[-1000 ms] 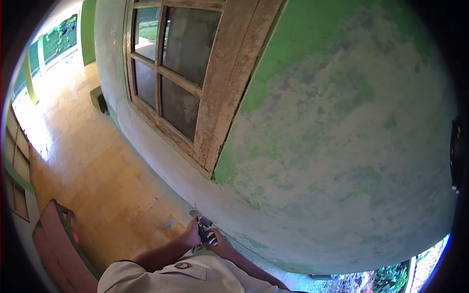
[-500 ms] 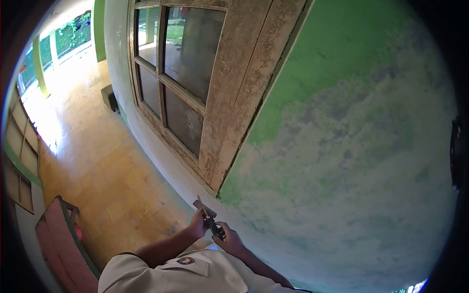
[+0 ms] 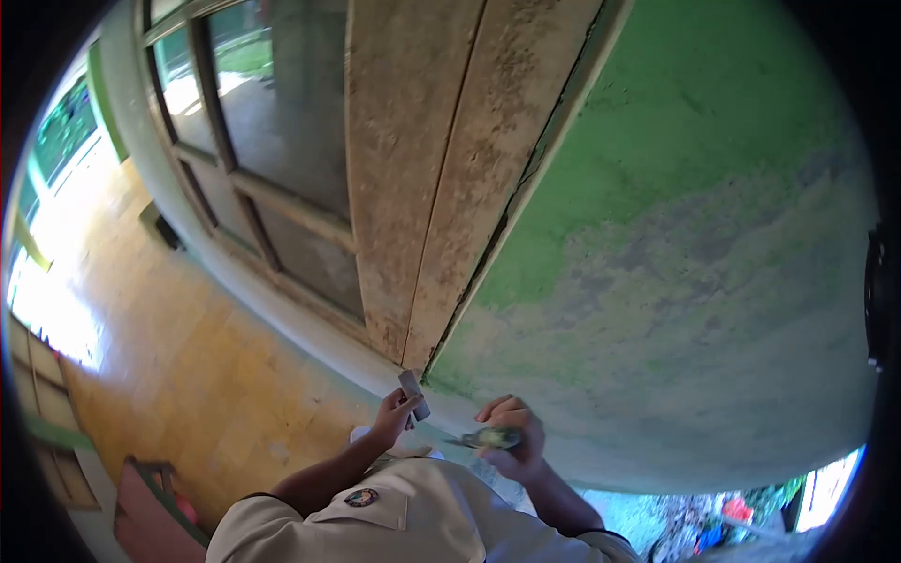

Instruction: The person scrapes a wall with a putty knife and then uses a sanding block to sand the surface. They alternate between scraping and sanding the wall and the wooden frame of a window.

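Observation:
My left hand (image 3: 392,419) holds a small flat grey piece (image 3: 413,393) up near the foot of the weathered wooden window frame (image 3: 427,188). My right hand (image 3: 514,437) is a little to the right of it, closed around a thin dark tool (image 3: 483,438) whose tip points left. The two hands are apart. Both are close to the peeling green and grey wall (image 3: 676,263). My light shirt with a chest badge (image 3: 359,497) fills the bottom of the view.
Glass panes (image 3: 272,122) sit in the window to the upper left. A yellow tiled floor (image 3: 188,375) runs along the wall. A red bench (image 3: 150,511) stands at the lower left. Plants (image 3: 713,530) show at the lower right.
My hands held one item together before; now they have come apart, the left keeping the grey piece and the right the thin tool. The view has moved closer to the window frame.

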Demonstrator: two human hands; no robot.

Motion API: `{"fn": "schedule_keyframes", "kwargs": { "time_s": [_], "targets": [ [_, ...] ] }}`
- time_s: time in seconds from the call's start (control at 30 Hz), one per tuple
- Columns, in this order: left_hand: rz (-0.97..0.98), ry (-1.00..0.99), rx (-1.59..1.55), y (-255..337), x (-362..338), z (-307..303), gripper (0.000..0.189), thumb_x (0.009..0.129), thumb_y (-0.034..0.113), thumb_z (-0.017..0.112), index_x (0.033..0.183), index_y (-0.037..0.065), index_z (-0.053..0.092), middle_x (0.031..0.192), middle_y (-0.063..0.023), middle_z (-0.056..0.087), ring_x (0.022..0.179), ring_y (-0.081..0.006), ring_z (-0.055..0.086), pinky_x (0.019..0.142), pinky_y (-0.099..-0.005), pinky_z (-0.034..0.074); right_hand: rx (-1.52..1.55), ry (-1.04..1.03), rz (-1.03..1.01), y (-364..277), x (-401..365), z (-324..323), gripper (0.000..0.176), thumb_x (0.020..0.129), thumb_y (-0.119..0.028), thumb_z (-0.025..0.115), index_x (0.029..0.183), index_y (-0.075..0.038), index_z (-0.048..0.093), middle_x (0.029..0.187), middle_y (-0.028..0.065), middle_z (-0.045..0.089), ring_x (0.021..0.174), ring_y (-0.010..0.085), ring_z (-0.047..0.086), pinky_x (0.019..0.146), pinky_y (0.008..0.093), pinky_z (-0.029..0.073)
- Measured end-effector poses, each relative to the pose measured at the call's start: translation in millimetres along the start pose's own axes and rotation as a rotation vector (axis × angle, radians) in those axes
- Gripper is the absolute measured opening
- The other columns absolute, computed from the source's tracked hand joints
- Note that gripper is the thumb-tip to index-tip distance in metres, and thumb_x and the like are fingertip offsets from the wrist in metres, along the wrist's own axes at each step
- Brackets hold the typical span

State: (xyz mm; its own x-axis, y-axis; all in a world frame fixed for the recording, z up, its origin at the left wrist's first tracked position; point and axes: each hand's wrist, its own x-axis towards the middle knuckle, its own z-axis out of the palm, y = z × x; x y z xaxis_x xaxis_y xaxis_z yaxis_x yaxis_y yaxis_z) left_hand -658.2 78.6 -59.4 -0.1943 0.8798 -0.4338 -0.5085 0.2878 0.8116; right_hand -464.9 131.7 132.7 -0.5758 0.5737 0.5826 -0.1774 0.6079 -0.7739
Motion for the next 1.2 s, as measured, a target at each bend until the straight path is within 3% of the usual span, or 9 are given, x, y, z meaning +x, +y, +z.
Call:
{"fn": "schedule_keyframes", "kwargs": {
  "time_s": [0.2,0.37,0.53,0.67,0.73,0.83,1.0,1.07,1.2],
  "targets": [
    [0.056,-0.406,0.472,67.2,6.9,-27.9,0.025,0.083,0.025,0.068,0.089,0.002,0.059,0.068,-0.0019,0.057,0.051,-0.0053,0.048,0.044,-0.0221,0.038,0.497,0.379,-0.112,-60.1,48.3,-5.1,0.052,0.078,-0.038,0.074,0.097,-0.007,0.037,0.077,0.0117,0.049,0.06,0.0206,0.053,0.06,0.0382,0.048],
    [0.103,-0.718,0.167,142.7,2.2,-24.2,0.021,0.083,0.02,0.067,0.085,0.002,0.057,0.071,-0.0007,0.058,0.054,-0.0075,0.05,0.048,-0.0247,0.039,0.104,0.373,-0.227,-83.9,80.7,-13.2,0.061,0.073,-0.057,0.069,0.094,-0.011,0.035,0.063,0.0023,0.044,0.048,0.0145,0.042,0.044,0.0298,0.036],
    [0.526,-0.749,0.578,220.7,0.8,-26.3,0.023,0.079,0.019,0.072,0.076,0.001,0.058,0.065,0.0001,0.056,0.058,-0.0073,0.05,0.051,-0.0256,0.039,-0.153,0.278,-0.465,-119.1,96.2,-3.9,0.065,0.072,-0.065,0.065,0.094,-0.01,0.037,0.061,0.002,0.044,0.045,0.0139,0.04,0.044,0.0296,0.036],
    [0.593,-0.705,0.625,258.5,4.3,-18.8,0.026,0.077,0.02,0.074,0.072,0.0,0.058,0.061,-0.0002,0.054,0.058,-0.0065,0.047,0.051,-0.026,0.039,-0.53,0.066,-0.541,-130.0,113.3,20.3,0.055,0.074,-0.055,0.07,0.089,-0.01,0.042,0.058,0.0017,0.042,0.042,0.0134,0.038,0.041,0.0306,0.035],
    [0.548,-0.681,0.618,265.3,9.5,-15.3,0.028,0.077,0.022,0.075,0.073,-0.001,0.058,0.061,-0.0011,0.053,0.057,-0.0066,0.045,0.05,-0.0265,0.038,-0.653,0.028,-0.683,-124.9,127.7,47.8,0.037,0.077,-0.032,0.074,0.075,-0.007,0.046,0.057,-0.0013,0.04,0.04,0.0113,0.036,0.036,0.0281,0.029],
    [0.531,-0.703,0.643,270.3,12.8,-15.7,0.029,0.078,0.022,0.074,0.073,-0.001,0.058,0.061,-0.0017,0.053,0.058,-0.0063,0.046,0.05,-0.0268,0.039,-0.785,-0.362,-0.795,-123.5,144.5,65.9,0.03,0.08,-0.017,0.068,0.065,-0.008,0.043,0.054,-0.0026,0.039,0.041,0.0082,0.039,0.037,0.0251,0.025],
    [0.51,-0.704,0.63,271.7,10.6,-14.4,0.028,0.078,0.021,0.074,0.073,-0.002,0.058,0.061,-0.0008,0.054,0.057,-0.0055,0.047,0.049,-0.026,0.039,-0.919,-0.624,-0.99,-107.2,151.3,82.8,0.021,0.079,-0.01,0.061,0.066,-0.004,0.046,0.053,-0.0019,0.043,0.043,0.0103,0.044,0.038,0.0266,0.025],
    [0.493,-0.709,0.61,272.3,9.8,-13.8,0.027,0.079,0.02,0.073,0.073,-0.001,0.058,0.06,-0.0004,0.054,0.056,-0.0047,0.047,0.048,-0.0252,0.038,-0.912,-0.677,-1.06,-95.8,156.3,79.5,0.028,0.077,-0.009,0.065,0.064,-0.007,0.041,0.048,-0.0042,0.032,0.039,0.0074,0.031,0.037,0.0251,0.018],
    [0.535,-0.7,0.632,270.2,13.4,-15.8,0.026,0.079,0.019,0.073,0.072,-0.001,0.058,0.06,0.0001,0.054,0.055,-0.0039,0.047,0.047,-0.0243,0.038,-1.078,-0.624,-1.035,-100.8,182.6,49.7,0.027,0.076,-0.007,0.065,0.064,-0.006,0.041,0.048,-0.0046,0.032,0.039,0.0071,0.032,0.037,0.0252,0.018]
  ]
}}
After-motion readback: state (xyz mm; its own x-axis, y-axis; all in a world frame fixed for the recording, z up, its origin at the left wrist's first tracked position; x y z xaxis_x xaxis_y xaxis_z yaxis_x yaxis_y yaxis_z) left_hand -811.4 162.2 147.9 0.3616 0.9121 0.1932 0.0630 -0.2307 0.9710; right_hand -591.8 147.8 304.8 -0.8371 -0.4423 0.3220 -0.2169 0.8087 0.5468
